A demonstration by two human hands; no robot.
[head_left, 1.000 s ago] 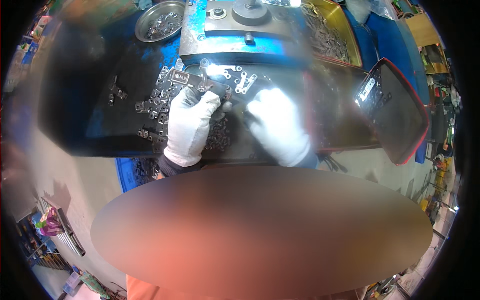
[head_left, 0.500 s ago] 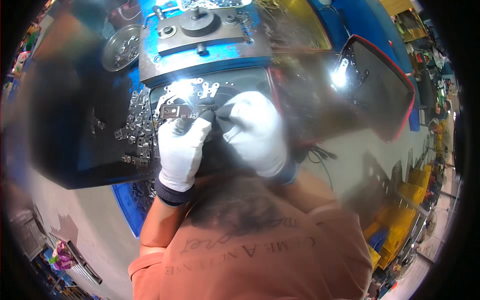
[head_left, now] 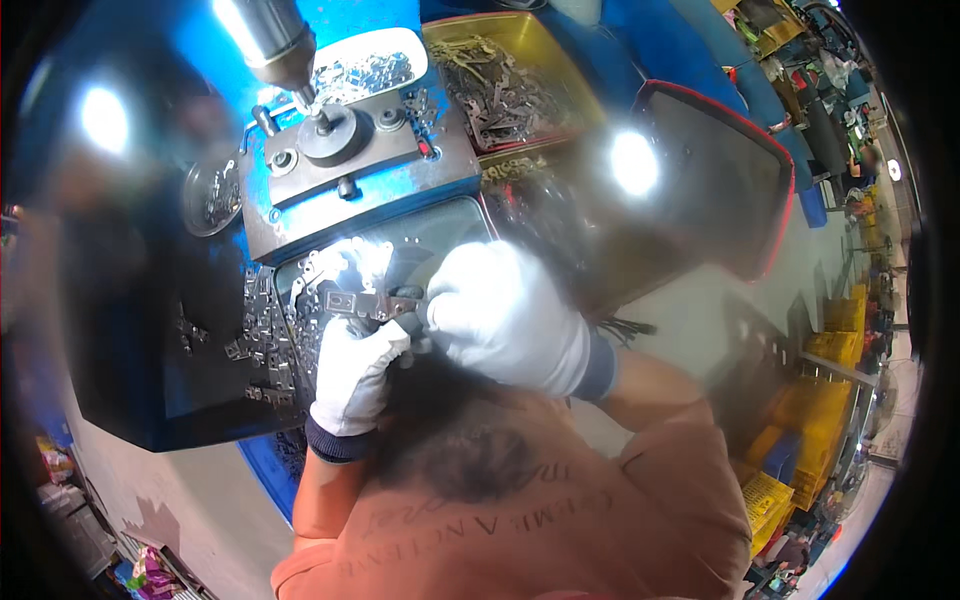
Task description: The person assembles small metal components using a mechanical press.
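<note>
My left hand (head_left: 355,375), in a white glove with dark fingertips, pinches a narrow flat metal bracket (head_left: 352,303) with holes in it. The bracket lies level above a dark tray (head_left: 440,230). At its right end are the closed fingers of my right hand (head_left: 500,315), gloved the same way; whether they hold the bracket or a small piece against it is hidden. Just beyond the bracket, small shiny metal links (head_left: 320,268) lie in the tray under a bright glare. Many dark metal brackets (head_left: 268,330) are heaped left of my left hand.
Past the tray stands a blue machine bed with a bolted steel fixture (head_left: 345,165), a spindle (head_left: 275,45) above it. Around it are a white tray of small parts (head_left: 405,40), a yellow bin of metal strips (head_left: 570,75) and a round dish (head_left: 207,228). A red-rimmed dark tray (head_left: 785,190) is at right.
The view has shifted, so the spindle and more of the bins now show. Both hands remain together at the bracket, and the fingers of my right hand have shifted slightly at its right end.
</note>
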